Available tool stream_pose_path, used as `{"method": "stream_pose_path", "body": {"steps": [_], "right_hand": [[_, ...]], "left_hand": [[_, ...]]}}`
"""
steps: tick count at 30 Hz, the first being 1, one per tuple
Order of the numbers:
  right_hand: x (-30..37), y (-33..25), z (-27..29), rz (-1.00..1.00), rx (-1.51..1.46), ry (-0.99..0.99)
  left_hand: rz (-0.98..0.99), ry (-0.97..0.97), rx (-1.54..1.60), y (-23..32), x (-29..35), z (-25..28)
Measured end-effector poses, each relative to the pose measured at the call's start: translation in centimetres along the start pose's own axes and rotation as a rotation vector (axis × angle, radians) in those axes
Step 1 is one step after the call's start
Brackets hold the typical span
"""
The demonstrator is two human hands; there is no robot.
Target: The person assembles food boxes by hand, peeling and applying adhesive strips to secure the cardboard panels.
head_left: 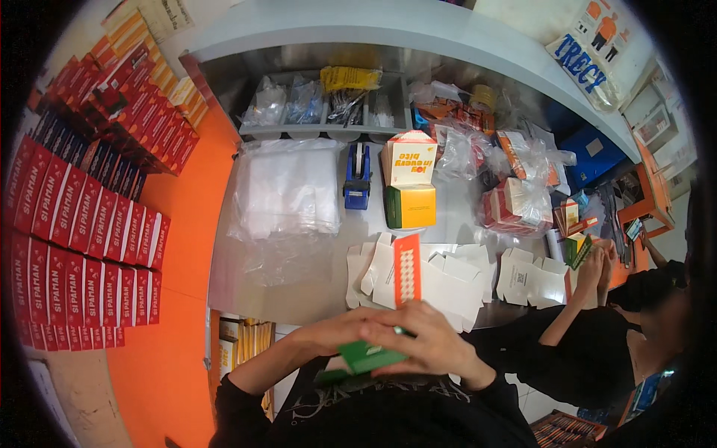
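Close to my body, both hands hold one small carton point(371, 358) with green panels and an orange-red patterned flap standing up beyond my fingers. My left hand point(346, 331) closes on its left side, its fingertips partly behind the right hand. My right hand point(427, 342) wraps over the carton's top and right side, covering much of it. Just past the hands lie several flat white carton blanks point(455, 278), overlapping on the metal worktop. Behind them sits a folded carton point(413, 207) in white, yellow and green with its lid raised.
A blue tape dispenser point(357, 183) stands beside clear plastic bags point(287, 188). Grey compartments point(299, 128) at the back hold small packets. Red boxes point(517, 205) in plastic sit right. Stacked red boxes point(82, 224) line the left. A co-worker point(575, 336) handles another carton at right.
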State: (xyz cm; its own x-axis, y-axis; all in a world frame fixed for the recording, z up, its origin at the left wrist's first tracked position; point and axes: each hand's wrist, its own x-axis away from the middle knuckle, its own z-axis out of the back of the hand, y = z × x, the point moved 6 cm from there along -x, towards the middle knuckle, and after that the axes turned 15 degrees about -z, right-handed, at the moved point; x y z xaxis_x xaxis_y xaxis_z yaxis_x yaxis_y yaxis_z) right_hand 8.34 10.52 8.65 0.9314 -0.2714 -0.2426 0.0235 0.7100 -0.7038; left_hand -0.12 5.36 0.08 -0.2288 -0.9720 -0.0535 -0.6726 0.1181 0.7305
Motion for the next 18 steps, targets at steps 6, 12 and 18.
{"method": "stream_pose_path", "body": {"steps": [6,12,18], "right_hand": [[1.1,3.7,2.0,-0.347,0.005,0.151],[1.5,2.0,2.3,-0.157,0.087,0.577],[1.6,0.9,3.0,0.122,0.151,0.466]], "left_hand": [[-0.122,0.035,-0.747,4.9,1.1,-1.5],[-0.459,0.673,-1.170,6.2,1.9,-0.2],[-0.413,0.288,-1.113,6.9,0.8,-2.7]]}}
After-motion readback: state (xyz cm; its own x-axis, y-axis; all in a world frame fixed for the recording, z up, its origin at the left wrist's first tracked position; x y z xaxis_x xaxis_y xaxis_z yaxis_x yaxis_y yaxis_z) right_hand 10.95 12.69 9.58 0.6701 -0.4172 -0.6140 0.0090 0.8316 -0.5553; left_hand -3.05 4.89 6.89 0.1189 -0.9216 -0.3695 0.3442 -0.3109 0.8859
